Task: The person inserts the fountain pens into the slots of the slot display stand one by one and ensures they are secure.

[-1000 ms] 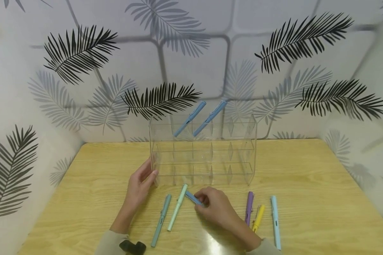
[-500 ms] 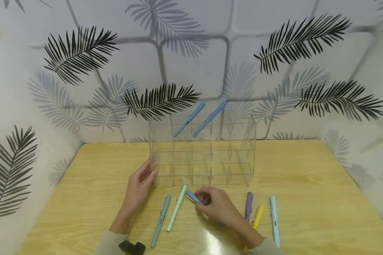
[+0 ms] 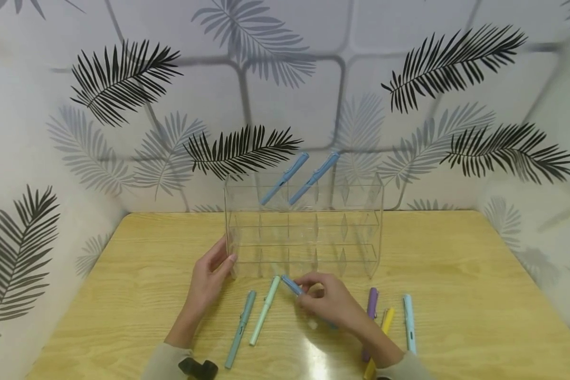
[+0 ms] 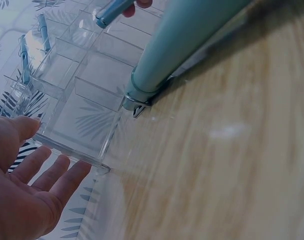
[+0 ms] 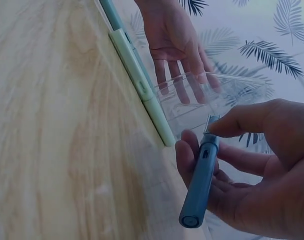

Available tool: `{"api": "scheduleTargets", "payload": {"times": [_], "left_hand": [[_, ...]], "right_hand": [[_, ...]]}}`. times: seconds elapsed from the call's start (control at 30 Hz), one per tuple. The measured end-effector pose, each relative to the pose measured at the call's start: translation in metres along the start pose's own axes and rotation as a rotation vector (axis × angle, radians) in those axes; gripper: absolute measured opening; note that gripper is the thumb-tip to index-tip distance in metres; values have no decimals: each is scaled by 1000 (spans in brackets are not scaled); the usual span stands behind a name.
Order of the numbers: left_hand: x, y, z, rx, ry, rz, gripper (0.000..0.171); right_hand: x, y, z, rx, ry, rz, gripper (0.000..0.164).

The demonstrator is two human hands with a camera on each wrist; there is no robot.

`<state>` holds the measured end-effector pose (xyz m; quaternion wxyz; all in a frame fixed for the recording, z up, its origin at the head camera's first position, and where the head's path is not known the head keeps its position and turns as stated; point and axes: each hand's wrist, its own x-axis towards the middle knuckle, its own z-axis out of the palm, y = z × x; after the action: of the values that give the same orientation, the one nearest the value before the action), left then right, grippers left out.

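Note:
A clear acrylic pen rack [image 3: 301, 262], tiered and divided into compartments, stands on the table. My left hand [image 3: 210, 275] holds its left side panel, thumb in front and fingers spread along the outside. Between thumb and fingers of my right hand [image 3: 332, 303] is a blue fountain pen [image 5: 199, 180], tilted, its capped end toward the rack. That pen is just in front of the rack's bottom tier, beside a mint-green pen [image 3: 265, 311] lying on the table. Two blue pens, the left one [image 3: 285, 179] and the right one [image 3: 314, 179], lean in the top tier.
A teal pen [image 3: 240, 330] lies left of the mint one. To the right lie a purple pen [image 3: 372, 303], a yellow pen [image 3: 388, 319] and a light blue pen [image 3: 409, 323], the purple and yellow partly behind my right forearm. A patterned backdrop [image 3: 290, 105] rises behind the table.
My right hand has raised the blue pen a little and shifted it slightly toward the rack. My left hand keeps its place on the side panel.

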<state>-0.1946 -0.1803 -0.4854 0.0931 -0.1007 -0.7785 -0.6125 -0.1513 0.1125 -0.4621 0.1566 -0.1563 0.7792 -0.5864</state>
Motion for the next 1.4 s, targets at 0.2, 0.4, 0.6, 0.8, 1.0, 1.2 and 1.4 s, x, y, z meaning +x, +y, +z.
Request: {"api": "scheduleTargets", "payload": {"times": [0.2,0.4,0.6,0.8,1.0,1.2,1.4], "left_hand": [[0,0,0,-2,4,-14,53],[-1,1,0,26,6,-28,54],[-1,1,0,25,5,-17,54],[-2,1,0,21,5,-6,53],[-2,1,0,5,-3,9,53],[-2,2,0,14,-4,16,53],[-1,0,0,11,-6,32,53]], "right_hand": [[-1,-4,-5,107,13,-10,31],[0,-9,-10,137,67,-39,28],[-2,-17,-18,-6,214,-78,27],[-3,-22,-28,-16,276,-103,25],[-6,-28,-37,40,296,-93,27],[-10,-35,-47,109,325,-149,32],[-8,-46,-64,90,393,-233,32]]}}
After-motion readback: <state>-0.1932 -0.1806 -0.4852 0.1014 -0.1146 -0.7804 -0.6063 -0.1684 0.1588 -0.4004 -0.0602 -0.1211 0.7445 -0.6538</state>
